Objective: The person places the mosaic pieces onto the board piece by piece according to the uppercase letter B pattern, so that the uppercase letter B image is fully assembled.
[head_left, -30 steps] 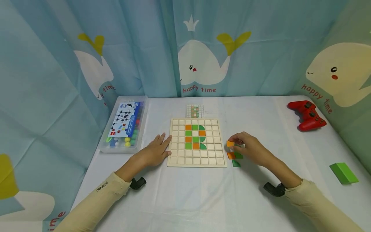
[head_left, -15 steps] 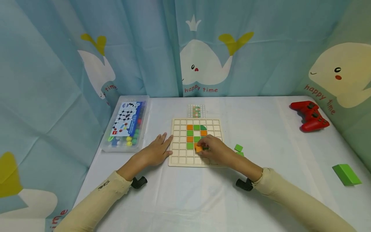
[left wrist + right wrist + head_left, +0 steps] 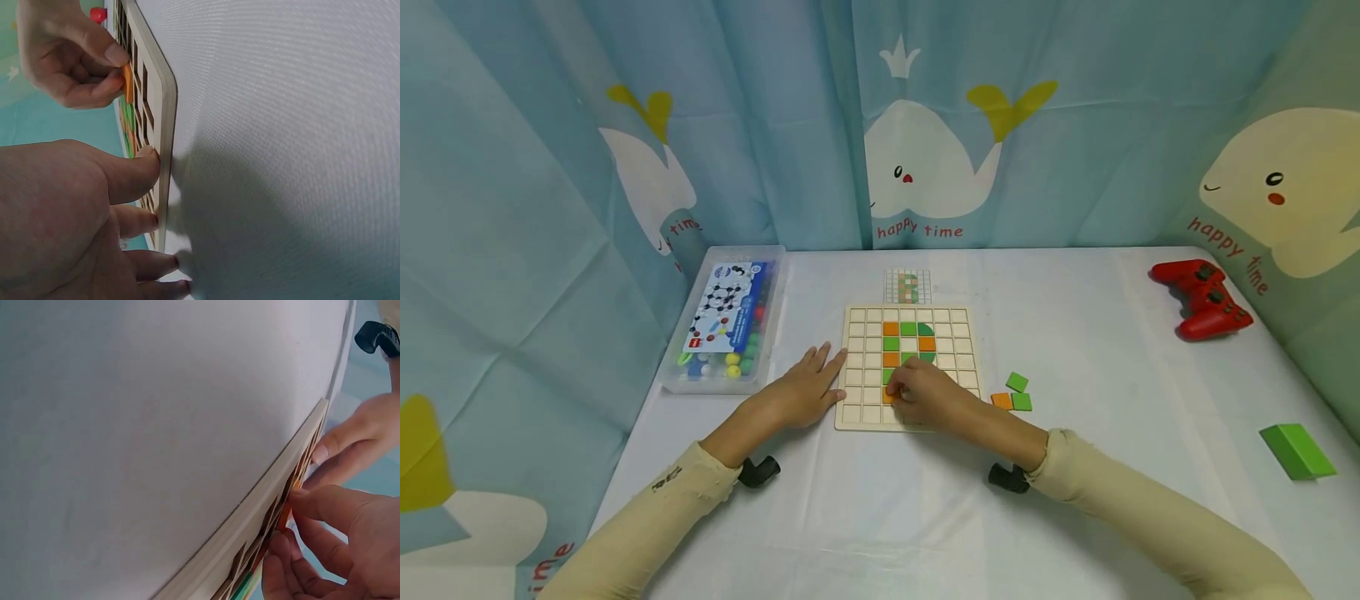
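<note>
A wooden grid board (image 3: pixel 857 414) lies on the table, with orange and green tiles set in its cells. My left hand (image 3: pixel 807 390) rests at the board's left edge, fingers spread, thumb and fingertips touching the frame. Over the lower part of the grid, my right hand (image 3: pixel 928 395) pinches an orange square tile (image 3: pixel 128 82) between thumb and fingers, right at a cell below the left column of tiles. That hand covers some of the laid tiles in the head view. Two green square tiles (image 3: pixel 1017 382) and an orange square tile (image 3: pixel 1002 401) lie right of the board.
Behind the board lies a small pattern card (image 3: pixel 907 286). A clear plastic box (image 3: pixel 722 321) of coloured balls stands at the left. A red game controller (image 3: pixel 1201 298) and a green block (image 3: pixel 1297 451) are on the right. A curtain hangs behind the table.
My right hand has carried an orange tile from the loose pile onto the board, then leftward to the left column's lower end. My left hand stays at the board's edge.
</note>
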Demonstrator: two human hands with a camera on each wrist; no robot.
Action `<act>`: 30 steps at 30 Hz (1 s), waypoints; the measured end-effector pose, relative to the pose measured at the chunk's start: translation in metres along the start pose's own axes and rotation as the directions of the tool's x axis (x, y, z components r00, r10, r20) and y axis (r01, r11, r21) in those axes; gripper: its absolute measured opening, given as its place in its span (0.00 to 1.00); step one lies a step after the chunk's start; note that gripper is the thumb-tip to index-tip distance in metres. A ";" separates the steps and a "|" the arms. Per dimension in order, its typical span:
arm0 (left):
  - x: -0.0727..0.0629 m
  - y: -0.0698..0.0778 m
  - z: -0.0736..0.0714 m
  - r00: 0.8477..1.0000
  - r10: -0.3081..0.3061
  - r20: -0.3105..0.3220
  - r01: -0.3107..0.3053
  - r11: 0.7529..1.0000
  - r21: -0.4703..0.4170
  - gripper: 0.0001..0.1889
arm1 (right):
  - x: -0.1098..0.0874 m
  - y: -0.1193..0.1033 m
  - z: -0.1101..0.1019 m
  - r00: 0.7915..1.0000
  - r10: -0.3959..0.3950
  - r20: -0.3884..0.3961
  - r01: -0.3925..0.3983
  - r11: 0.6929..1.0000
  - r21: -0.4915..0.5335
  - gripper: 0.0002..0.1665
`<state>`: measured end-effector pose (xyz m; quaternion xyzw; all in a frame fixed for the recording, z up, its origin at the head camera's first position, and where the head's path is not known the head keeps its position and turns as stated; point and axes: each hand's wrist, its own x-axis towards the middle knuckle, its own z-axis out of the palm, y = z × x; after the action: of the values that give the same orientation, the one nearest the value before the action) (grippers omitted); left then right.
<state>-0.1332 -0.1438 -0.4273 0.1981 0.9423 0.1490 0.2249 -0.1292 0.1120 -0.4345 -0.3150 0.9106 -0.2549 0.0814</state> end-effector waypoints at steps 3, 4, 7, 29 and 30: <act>0.000 0.000 0.000 1.000 -0.002 0.000 0.002 1.000 0.002 0.38 | -0.001 -0.002 0.001 1.000 -0.016 -0.007 0.016 1.000 -0.025 0.07; 0.000 0.000 -0.001 1.000 -0.004 0.001 0.004 1.000 0.002 0.38 | -0.001 -0.003 0.002 1.000 -0.021 -0.012 0.021 0.999 -0.030 0.07; -0.001 0.000 -0.001 1.000 -0.008 0.003 0.008 1.000 0.000 0.38 | -0.002 -0.001 0.003 0.999 -0.044 -0.029 0.042 0.998 -0.041 0.08; -0.001 0.001 -0.002 1.000 -0.010 0.015 0.010 1.000 0.004 0.37 | -0.085 0.081 -0.064 0.959 0.256 -0.119 -0.232 0.956 0.181 0.17; -0.001 0.001 -0.002 1.000 -0.009 0.016 0.009 1.000 0.004 0.37 | -0.091 0.084 -0.066 0.954 0.277 -0.112 -0.254 0.949 0.185 0.18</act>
<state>-0.1335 -0.1437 -0.4250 0.1953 0.9417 0.1446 0.2326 -0.1230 0.2517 -0.4227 -0.1633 0.9233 -0.3386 0.0788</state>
